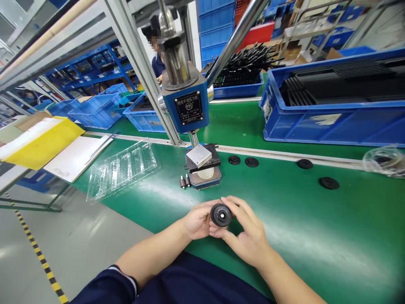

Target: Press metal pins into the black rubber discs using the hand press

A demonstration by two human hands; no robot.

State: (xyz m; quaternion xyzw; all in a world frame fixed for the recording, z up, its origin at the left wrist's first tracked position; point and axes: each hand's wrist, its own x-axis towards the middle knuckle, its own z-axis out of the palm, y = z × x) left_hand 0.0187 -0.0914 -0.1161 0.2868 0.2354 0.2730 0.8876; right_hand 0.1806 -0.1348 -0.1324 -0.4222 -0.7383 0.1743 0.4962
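Note:
Near the bench's front edge, both my hands close around a round black part (220, 215) with concentric rings and a small bright metal centre. My left hand (199, 221) wraps it from the left, its fingers partly hidden behind it. On the other side, the thumb and fingers of my right hand (247, 232) grip its rim. Beyond them stands a blue hand press (186, 105), with a silver metal block (198, 156) on a black plate at its base. Two small black pins with metal tips (185, 181) stand beside that base.
Several black discs (252, 162) lie on the green bench (284, 219) to the right. A clear plastic tray (125, 171) lies at the left. Blue bins (335, 122) of black parts line the back, and a bagged bundle (384, 161) sits far right. Another person (157, 63) is behind the press.

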